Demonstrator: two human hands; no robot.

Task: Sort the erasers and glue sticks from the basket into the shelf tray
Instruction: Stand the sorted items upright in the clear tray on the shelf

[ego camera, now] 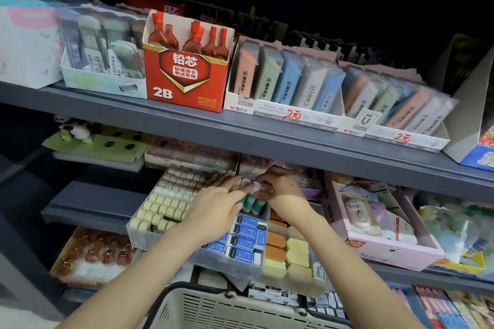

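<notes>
1. From my remote seat, I see the left hand (pixel 216 207) with its fingers straight and close together. Their tips touch the green glue sticks (pixel 252 204), smooth cylinders standing upright just below both sets of fingertips.
2. The right hand (pixel 279 191) has curled fingers, pinching a rounded white cap (pixel 257 186) right beside the left fingertips.
3. The tray (pixel 133 230) of clear, hard, compartmented plastic spreads under both palms.
4. Back from the left fingers, by the wrist, lie boxy blue-sleeved erasers (pixel 246 239). Under the right wrist I see matte orange and cream erasers (pixel 276 240) with rounded corners.
5. The basket (pixel 213 310), beige slotted plastic, sits between the forearms, well behind the fingers.
</notes>
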